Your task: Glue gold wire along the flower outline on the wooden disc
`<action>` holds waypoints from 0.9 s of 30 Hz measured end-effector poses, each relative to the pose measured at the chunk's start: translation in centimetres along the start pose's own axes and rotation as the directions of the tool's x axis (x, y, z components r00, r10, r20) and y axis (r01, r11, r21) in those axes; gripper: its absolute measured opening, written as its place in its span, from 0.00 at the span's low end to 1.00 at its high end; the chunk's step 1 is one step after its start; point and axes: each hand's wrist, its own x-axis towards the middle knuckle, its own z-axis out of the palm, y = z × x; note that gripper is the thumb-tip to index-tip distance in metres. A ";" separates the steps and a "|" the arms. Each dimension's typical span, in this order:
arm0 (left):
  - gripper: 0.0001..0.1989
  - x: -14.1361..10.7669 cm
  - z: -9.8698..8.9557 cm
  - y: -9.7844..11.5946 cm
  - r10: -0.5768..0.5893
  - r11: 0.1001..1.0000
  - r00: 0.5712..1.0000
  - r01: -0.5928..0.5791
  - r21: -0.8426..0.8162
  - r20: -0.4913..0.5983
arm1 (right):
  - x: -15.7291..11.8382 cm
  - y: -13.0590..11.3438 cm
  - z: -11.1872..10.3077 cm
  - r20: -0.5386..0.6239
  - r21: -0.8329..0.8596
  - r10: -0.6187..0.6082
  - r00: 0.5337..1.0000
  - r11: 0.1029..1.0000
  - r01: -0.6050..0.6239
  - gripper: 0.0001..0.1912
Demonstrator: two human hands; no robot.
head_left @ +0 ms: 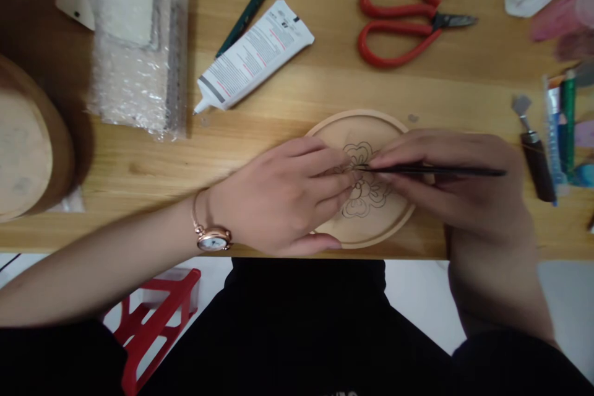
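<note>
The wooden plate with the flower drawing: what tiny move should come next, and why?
Probably touch the brush tip slowly onto the nearest flower line. The right hand holds the brush with its tip at the flower's middle, and the left hand lies over the plate, seemingly steadying it.

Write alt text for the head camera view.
A right hand holds a thin dark brush or pen to a flower outline on a round wooden disc, while the left hand, wearing a wristwatch, rests across it. Red-handled scissors and a white tube lie on the wooden table beyond.
</note>
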 end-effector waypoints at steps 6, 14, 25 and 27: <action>0.24 0.0 -0.1 0.1 -0.001 1.000 1.000 0.001 -0.009 0.009 | -0.2 0.0 0.2 -0.005 0.005 0.030 1.000 1.000 -0.030 0.08; 0.24 0.0 -0.1 0.0 0.007 1.000 1.000 -0.006 -0.027 0.012 | -0.4 -0.2 0.5 -0.040 -0.022 0.085 0.996 0.996 -0.086 0.07; 0.23 -0.3 -0.2 0.0 -0.017 0.999 0.999 0.018 -0.030 0.031 | -0.6 -0.2 0.7 -0.068 -0.022 0.085 0.994 0.996 -0.086 0.06; 0.23 -0.3 -0.2 0.0 -0.025 0.999 0.999 0.026 -0.043 0.040 | -0.6 -0.3 0.8 -0.088 -0.023 0.096 0.991 0.995 -0.099 0.05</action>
